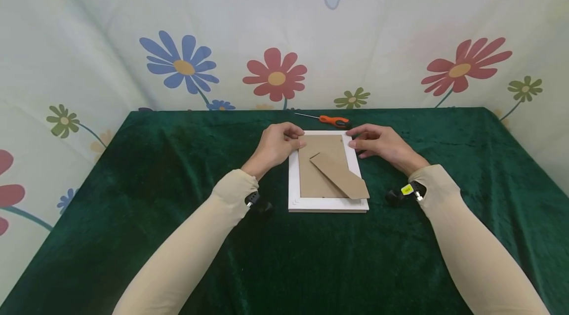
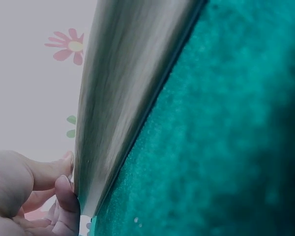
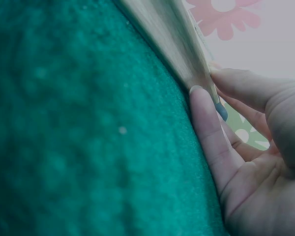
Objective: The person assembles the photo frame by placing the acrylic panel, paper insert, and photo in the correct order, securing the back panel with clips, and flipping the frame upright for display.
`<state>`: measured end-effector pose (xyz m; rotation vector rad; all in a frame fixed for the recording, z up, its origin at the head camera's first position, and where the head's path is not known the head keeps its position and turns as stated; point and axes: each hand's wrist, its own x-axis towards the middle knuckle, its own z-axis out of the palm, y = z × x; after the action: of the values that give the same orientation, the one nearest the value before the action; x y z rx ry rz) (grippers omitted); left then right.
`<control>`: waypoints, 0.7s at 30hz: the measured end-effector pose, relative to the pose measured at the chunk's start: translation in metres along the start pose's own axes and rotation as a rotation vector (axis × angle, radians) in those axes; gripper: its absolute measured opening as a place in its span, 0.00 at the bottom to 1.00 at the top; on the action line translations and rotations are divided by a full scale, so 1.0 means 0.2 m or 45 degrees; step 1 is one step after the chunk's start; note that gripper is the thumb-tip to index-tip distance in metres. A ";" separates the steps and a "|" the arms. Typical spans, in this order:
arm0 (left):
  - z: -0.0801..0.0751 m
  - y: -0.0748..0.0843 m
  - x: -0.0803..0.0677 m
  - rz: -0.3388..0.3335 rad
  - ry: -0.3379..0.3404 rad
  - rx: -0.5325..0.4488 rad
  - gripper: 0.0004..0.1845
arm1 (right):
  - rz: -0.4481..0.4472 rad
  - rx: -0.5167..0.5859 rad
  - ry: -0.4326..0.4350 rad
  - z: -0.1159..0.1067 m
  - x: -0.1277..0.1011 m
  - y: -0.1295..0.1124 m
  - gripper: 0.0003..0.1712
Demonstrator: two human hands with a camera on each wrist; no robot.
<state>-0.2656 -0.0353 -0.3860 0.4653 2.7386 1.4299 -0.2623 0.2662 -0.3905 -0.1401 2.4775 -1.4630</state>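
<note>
While the white picture frame [image 1: 327, 203] lies face-down at mid-frame on the green cloth [image 1: 133, 167], the left hand [image 1: 274, 146] and right hand [image 1: 379, 144] pinch its upper corners with curled fingers.

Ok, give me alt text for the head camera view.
Two hands grip the far corners of a white picture frame lying face down on green velvet cloth: left hand, right hand. Its brown cardboard stand faces up; an orange-handled screwdriver lies beyond.
</note>
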 end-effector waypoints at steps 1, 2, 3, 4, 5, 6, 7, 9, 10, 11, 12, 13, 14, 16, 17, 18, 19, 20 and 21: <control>0.00 0.00 0.00 0.002 -0.002 0.000 0.14 | 0.001 0.001 0.002 0.00 0.00 0.00 0.34; 0.00 0.00 0.00 0.003 -0.005 0.000 0.14 | 0.001 0.003 0.003 0.00 0.00 0.00 0.34; 0.00 0.01 0.00 0.005 -0.008 0.000 0.14 | 0.003 0.003 0.004 0.00 0.00 0.00 0.34; 0.00 0.01 0.00 0.006 -0.011 0.001 0.14 | 0.005 0.004 0.005 0.00 -0.01 0.00 0.34; 0.00 0.01 0.00 0.007 -0.014 0.003 0.14 | 0.006 0.005 0.005 0.00 -0.01 0.01 0.34; 0.00 0.01 0.00 0.007 -0.016 0.005 0.14 | 0.007 0.006 0.006 0.00 -0.01 0.01 0.34; 0.00 0.00 0.00 0.006 -0.019 0.009 0.14 | 0.007 0.007 0.005 0.00 -0.01 0.01 0.34; 0.00 0.00 0.00 0.001 -0.022 0.013 0.15 | 0.006 0.005 0.004 0.00 -0.01 0.00 0.33; 0.00 0.00 0.00 -0.002 -0.023 0.014 0.15 | 0.006 0.004 0.004 0.00 -0.01 0.00 0.33; 0.00 0.00 0.00 -0.003 -0.023 0.016 0.15 | 0.005 0.004 0.004 0.00 -0.01 0.00 0.33; 0.00 0.00 0.00 -0.005 -0.023 0.016 0.15 | 0.003 0.003 0.004 0.00 0.00 0.00 0.33; 0.00 0.00 0.00 -0.006 -0.022 0.015 0.15 | 0.002 0.002 0.004 0.00 0.00 0.00 0.33; 0.00 0.00 0.00 -0.006 -0.021 0.014 0.15 | 0.002 0.002 0.004 0.00 0.00 0.00 0.33; 0.00 0.00 0.00 -0.005 -0.017 0.018 0.14 | 0.002 0.000 0.004 0.00 0.00 0.00 0.33; 0.00 0.00 0.00 -0.004 -0.014 0.020 0.14 | 0.001 0.000 0.003 0.00 0.00 0.00 0.33; 0.00 0.00 0.00 -0.003 -0.011 0.021 0.14 | 0.001 0.000 0.003 0.00 0.00 0.00 0.33; 0.00 0.00 0.00 -0.003 -0.009 0.021 0.14 | 0.001 0.001 0.002 0.00 0.00 0.00 0.33; 0.00 0.00 0.00 -0.003 -0.007 0.021 0.14 | 0.002 0.003 0.002 0.00 0.00 0.00 0.33; 0.00 0.00 0.00 -0.004 -0.005 0.019 0.14 | 0.003 0.003 0.001 0.00 0.00 0.00 0.33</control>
<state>-0.2658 -0.0348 -0.3854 0.4642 2.7475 1.4070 -0.2633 0.2660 -0.3898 -0.1360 2.4754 -1.4657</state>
